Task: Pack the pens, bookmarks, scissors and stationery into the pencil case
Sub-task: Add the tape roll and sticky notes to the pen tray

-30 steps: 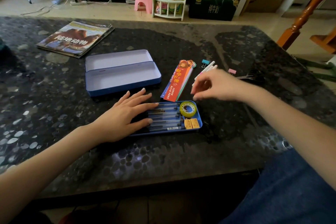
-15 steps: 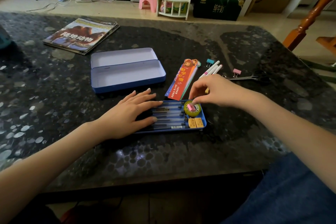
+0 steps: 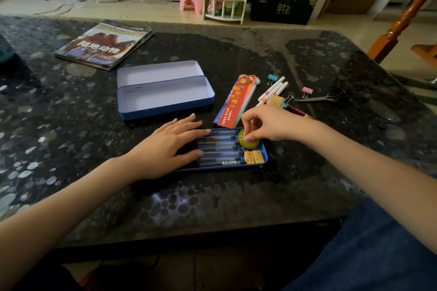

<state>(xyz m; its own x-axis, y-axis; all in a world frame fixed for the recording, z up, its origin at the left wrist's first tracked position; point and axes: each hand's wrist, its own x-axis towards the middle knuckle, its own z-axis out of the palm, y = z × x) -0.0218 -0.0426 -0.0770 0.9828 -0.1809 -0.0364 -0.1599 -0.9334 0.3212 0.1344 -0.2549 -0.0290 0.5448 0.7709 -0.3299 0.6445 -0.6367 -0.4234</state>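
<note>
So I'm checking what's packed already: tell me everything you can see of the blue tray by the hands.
The blue tray is shallow, metal-looking, with a low rim, lying flat on the dark table. It holds a row of clear pens, a yellow-green tape roll and two yellow erasers. The left hand rests flat on the pens; the right hand pinches over the tape roll.

pencil case (image 3: 165, 106) open, blue; tray (image 3: 264, 159) holds pens (image 3: 220, 149); bookmarks (image 3: 236, 104), scissors (image 3: 328, 97) outside

Pens (image 3: 220, 149) in tray (image 3: 264, 160), open pencil case (image 3: 165, 99) behind — scissors (image 3: 328, 98) far right
</note>
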